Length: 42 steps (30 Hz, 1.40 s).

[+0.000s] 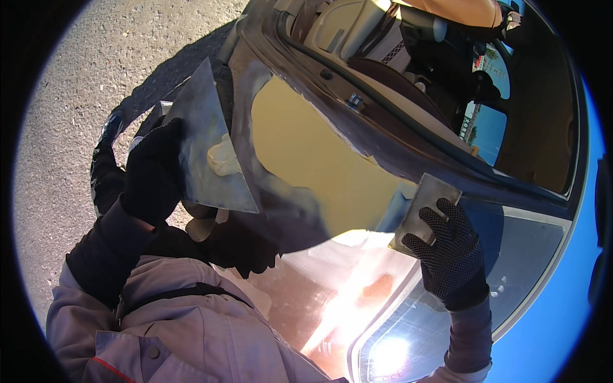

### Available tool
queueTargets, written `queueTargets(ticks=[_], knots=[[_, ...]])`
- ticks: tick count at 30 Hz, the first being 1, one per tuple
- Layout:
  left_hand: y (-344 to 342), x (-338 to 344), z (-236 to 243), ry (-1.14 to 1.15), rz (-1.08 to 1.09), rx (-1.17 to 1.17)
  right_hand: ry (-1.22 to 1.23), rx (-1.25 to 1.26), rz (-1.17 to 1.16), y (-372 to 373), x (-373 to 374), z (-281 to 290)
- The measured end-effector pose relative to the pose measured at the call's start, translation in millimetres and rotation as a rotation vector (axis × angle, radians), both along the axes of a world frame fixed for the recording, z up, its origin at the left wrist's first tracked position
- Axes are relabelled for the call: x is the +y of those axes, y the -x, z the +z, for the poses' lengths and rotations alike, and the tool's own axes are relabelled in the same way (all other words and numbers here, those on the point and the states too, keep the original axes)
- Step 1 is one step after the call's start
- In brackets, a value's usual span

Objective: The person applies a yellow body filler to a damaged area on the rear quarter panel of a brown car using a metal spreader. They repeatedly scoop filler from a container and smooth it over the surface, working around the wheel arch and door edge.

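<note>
Gloved in black, my left hand (pixel 155 171) grips a flat grey mixing plate (pixel 207 175) from its left side. A dab of pale yellow filler (pixel 223 157) sits on that plate. My right hand (pixel 451 255), in a dotted black glove, is closed on a rectangular metal spreader (pixel 429 201). The spreader lies against the car body at the right end of a broad yellow filler patch (pixel 306 140). Around the patch the brown car panel (pixel 306 281) shows dull grey sanded areas. My left fingers are partly hidden in shadow and behind the plate.
Above the patch is an open doorway with a door latch striker (pixel 355 100) and a car seat (pixel 345 29). To the right is the side rear window (pixel 504 255). Gritty ground (pixel 70 147) lies at left. Another person's arm (pixel 460 11) shows at top right.
</note>
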<state>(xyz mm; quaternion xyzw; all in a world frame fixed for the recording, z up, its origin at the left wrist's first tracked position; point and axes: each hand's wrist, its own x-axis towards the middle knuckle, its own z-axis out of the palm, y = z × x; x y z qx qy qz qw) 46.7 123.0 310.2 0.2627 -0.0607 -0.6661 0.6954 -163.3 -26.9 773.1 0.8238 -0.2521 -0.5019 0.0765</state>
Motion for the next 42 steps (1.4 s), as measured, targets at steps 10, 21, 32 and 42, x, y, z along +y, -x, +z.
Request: queueTargets(ticks=[10,21,32,42], knots=[[3.6,5.3,1.5,-0.025,0.054,-0.355,0.066,-0.085,-0.005,-16.3,20.3,3.7],[-7.5,9.2,3.4,-0.036,0.068,0.365,-0.070,-0.083,0.061,32.2,-7.9,-7.0],[-6.4,-0.2,16.8,-0.063,0.069,0.407,-0.090,-0.010,0.077,51.9,-19.4,-9.2],[-6.2,-7.3,22.1,0.024,0.015,-1.017,-0.015,0.037,-0.001,34.9,8.4,8.8]])
